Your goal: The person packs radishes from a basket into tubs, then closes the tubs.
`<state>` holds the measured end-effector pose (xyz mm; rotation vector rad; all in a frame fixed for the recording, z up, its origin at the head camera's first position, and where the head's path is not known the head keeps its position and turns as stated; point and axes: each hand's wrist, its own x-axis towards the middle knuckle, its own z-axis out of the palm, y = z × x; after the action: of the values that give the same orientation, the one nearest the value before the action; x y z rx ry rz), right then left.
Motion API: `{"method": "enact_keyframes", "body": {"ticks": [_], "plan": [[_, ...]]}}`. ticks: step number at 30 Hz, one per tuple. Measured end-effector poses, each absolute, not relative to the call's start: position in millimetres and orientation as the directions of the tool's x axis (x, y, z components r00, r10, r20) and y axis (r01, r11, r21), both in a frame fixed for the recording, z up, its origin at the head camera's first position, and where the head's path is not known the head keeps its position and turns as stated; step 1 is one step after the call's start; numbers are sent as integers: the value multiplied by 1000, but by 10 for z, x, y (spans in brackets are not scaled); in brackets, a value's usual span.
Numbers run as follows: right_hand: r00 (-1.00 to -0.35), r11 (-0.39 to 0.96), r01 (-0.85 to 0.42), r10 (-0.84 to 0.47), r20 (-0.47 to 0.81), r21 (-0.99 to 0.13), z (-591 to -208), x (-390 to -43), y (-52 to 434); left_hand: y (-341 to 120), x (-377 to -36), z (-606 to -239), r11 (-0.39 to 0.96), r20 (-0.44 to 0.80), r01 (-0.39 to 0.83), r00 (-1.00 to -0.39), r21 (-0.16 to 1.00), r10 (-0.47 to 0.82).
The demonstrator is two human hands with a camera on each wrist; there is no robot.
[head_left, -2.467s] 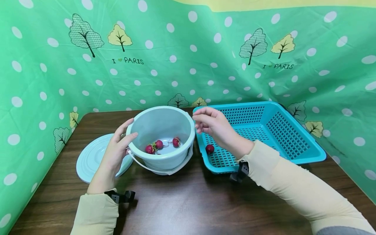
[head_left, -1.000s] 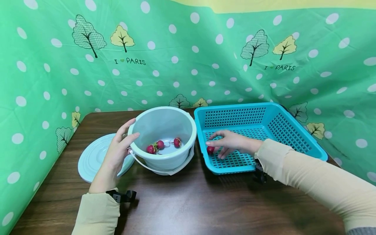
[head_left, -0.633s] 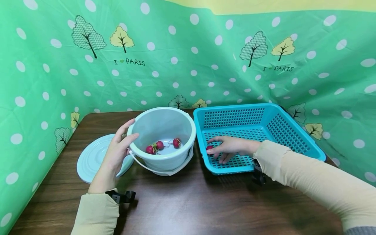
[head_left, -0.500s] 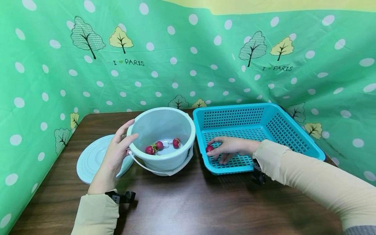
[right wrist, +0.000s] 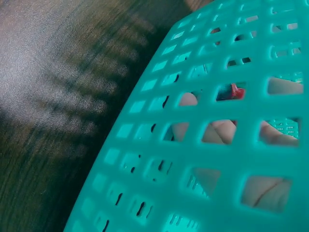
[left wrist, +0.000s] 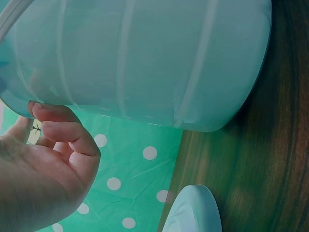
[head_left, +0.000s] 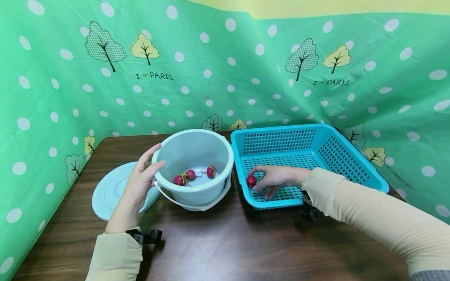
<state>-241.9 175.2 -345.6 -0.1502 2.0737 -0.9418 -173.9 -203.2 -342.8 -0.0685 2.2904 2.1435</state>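
A pale blue bucket (head_left: 197, 195) stands on the table with its handle hanging down in front. At its left rim my left hand (head_left: 138, 177) grips it, thumb over the edge and fingers outside; the left wrist view shows that hand (left wrist: 58, 159) beside the bucket wall. Red radishes lie on the bucket's floor, one (head_left: 211, 171) toward the right and two (head_left: 179, 180) at the left. In the blue basket (head_left: 355, 187), my right hand (head_left: 275, 177) has thumb and forefinger around another radish (head_left: 251, 180). The basket's slotted wall (right wrist: 188, 159) partly hides those fingers in the right wrist view.
A pale blue round lid (head_left: 109, 191) lies on the dark wooden table (head_left: 225, 242), left of the bucket and partly behind my left forearm. The basket stands close against the bucket's right side. A green dotted cloth (head_left: 211, 70) hangs behind the table.
My right hand has come from beside the bucket's rim down into the basket, and its fingers have closed around the radish, which has shifted slightly toward me. The left hand keeps its hold.
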Motion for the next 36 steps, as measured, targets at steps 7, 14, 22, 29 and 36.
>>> {"method": "enact_keyframes", "body": {"ticks": [7, 14, 22, 29, 36], "plan": [[-654, 715, 187, -422, -628, -674, -3464, -2403, 1763, -2026, -1727, -3437, 69, -27, -29, -999, 997, -22], [-677, 713, 181, -410, -612, -678, -3475, -2395, 1765, -2030, -1739, -3442, 67, -26, -28, -999, 997, -26], [-684, 708, 204, -391, -616, -676, -3464, -2396, 1775, -2036, -1745, -3433, 65, -21, -22, -999, 998, -26], [-675, 735, 164, -403, -618, -658, -3465, -2413, 1776, -2036, -1745, -3431, 69, -25, -27, -999, 997, -29], [-672, 720, 174, -412, -616, -672, -3441, -2404, 1754, -2037, -1743, -3438, 76, -26, -28, -999, 997, -28]]}}
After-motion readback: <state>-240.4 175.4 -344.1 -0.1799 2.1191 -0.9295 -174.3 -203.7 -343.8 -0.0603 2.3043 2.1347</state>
